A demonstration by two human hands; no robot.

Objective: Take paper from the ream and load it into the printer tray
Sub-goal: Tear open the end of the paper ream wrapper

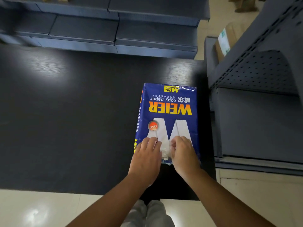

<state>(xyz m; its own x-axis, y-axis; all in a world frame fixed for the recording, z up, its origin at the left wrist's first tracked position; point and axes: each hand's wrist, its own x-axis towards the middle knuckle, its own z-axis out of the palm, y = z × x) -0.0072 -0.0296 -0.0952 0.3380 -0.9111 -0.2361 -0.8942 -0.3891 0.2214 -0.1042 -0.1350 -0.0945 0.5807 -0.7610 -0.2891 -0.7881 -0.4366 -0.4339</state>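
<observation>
Ream point(167, 115) lies lower right of centre on worktop point(73, 112), long axis running up-frame from the person; left hand point(146, 159) and right hand point(184, 154) side by side, fingers point(151, 141) pinching wrapper at near end.

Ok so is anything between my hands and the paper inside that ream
Yes, the wrapper. The blue ream looks sealed on top and at its far end, so no loose sheets show. Both the left hand and right hand rest on its near end, where the wrap seems to be starting to open. Nothing else on the dark table blocks them.
</observation>
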